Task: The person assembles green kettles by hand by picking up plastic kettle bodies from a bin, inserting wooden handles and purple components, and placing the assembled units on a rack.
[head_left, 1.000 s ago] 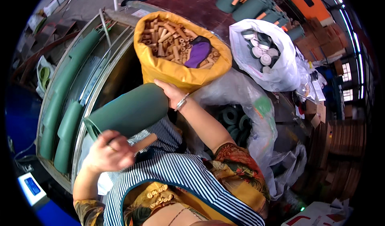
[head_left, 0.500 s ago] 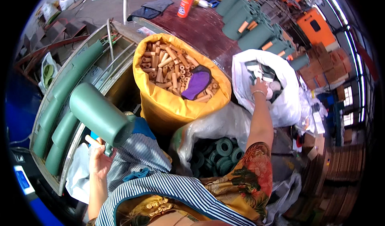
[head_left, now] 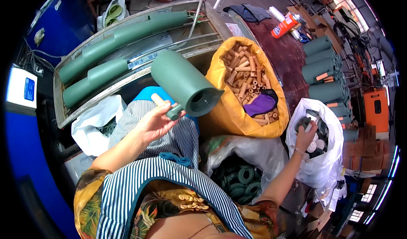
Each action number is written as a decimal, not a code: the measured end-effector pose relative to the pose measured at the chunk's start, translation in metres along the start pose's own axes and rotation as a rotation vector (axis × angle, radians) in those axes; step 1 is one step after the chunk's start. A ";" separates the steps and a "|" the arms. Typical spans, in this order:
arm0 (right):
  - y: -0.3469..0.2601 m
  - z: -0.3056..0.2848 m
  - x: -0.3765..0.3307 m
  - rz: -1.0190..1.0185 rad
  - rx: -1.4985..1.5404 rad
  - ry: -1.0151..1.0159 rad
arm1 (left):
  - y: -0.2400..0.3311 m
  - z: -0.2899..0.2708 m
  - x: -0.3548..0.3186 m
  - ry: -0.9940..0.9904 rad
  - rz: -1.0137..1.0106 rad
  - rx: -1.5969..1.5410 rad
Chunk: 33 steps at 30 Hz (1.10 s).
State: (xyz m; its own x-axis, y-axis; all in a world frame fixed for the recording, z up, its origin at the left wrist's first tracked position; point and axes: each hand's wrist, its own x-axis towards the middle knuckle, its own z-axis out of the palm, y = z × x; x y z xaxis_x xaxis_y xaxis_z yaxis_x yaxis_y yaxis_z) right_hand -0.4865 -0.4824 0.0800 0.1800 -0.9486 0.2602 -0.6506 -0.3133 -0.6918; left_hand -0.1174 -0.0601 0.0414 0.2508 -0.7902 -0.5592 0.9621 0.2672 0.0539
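Tilted in front of me is a green jug body (head_left: 182,80), its end with a round hole and a small spout turned to the lower right. My left hand (head_left: 154,122) is closed on its handle, made up of a wooden tube (head_left: 158,99) and a green end piece (head_left: 174,112). My right hand (head_left: 306,136) reaches into a white plastic bag (head_left: 333,160), its fingers closed round a small dark green part (head_left: 303,122). White round pieces (head_left: 312,146) and more dark parts lie beside that hand in the bag.
A yellow sack (head_left: 220,107) holds wooden tubes and a purple pouch (head_left: 260,105). Nearer me, a clear bag (head_left: 267,150) contains green rings (head_left: 246,174). Green shells (head_left: 140,29) lie in a metal trough. An orange can (head_left: 285,26) and several green cylinders (head_left: 324,71) are on the dark red table.
My view has swung left, so everything appears shifted to the right. My right hand has taken hold of a dark green part in the white bag. The left still grips the jug's handle.
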 end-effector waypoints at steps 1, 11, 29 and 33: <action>-0.050 0.012 -0.036 0.087 0.398 -0.099 | 0.000 -0.003 -0.004 -0.035 -0.006 -0.024; -0.240 0.173 -0.195 -0.658 0.672 -0.345 | 0.010 -0.006 -0.030 -0.124 -0.086 -0.150; -0.347 0.148 -0.182 -1.871 -0.311 -0.395 | 0.054 -0.026 -0.060 -0.149 0.047 -0.113; -0.329 0.163 -0.184 -1.642 -0.258 -0.252 | 0.051 -0.021 -0.060 -0.110 0.086 -0.094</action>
State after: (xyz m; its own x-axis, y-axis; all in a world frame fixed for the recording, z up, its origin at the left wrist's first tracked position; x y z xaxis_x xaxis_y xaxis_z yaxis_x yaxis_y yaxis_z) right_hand -0.1854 -0.2120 0.1501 0.8324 0.3620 0.4196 0.2425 -0.9188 0.3115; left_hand -0.0853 0.0131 0.0604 0.3471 -0.8162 -0.4619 0.9236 0.3830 0.0173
